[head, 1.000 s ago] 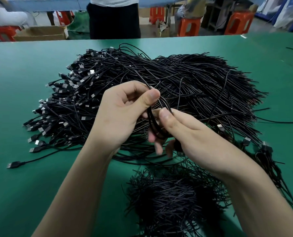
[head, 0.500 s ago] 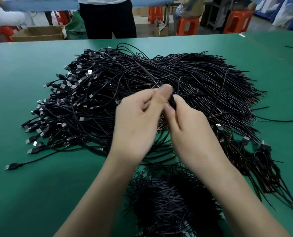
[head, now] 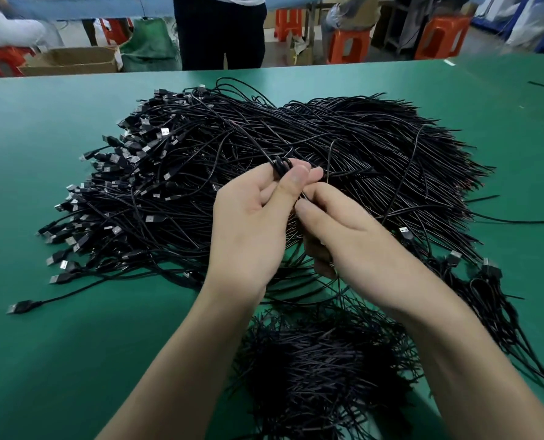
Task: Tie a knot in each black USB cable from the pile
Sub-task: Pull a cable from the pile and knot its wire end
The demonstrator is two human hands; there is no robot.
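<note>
My left hand (head: 248, 223) pinches a small loop of black USB cable (head: 282, 165); my right hand (head: 350, 236) grips its tail above the pile (head: 343, 144).

- pile (head: 343, 147): many thin black USB cables heaped across the green counter (head: 74, 360); silver-tipped plugs fan out to the left, plain ends to the right.
- held cable (head: 282, 165): one black cable curled into a small loop, raised over the pile, pinched in the grip of the left hand (head: 248, 230) and the right hand (head: 353, 242).
- near heap (head: 321, 366): dark tangle of cable ends at the counter's near side.
</note>
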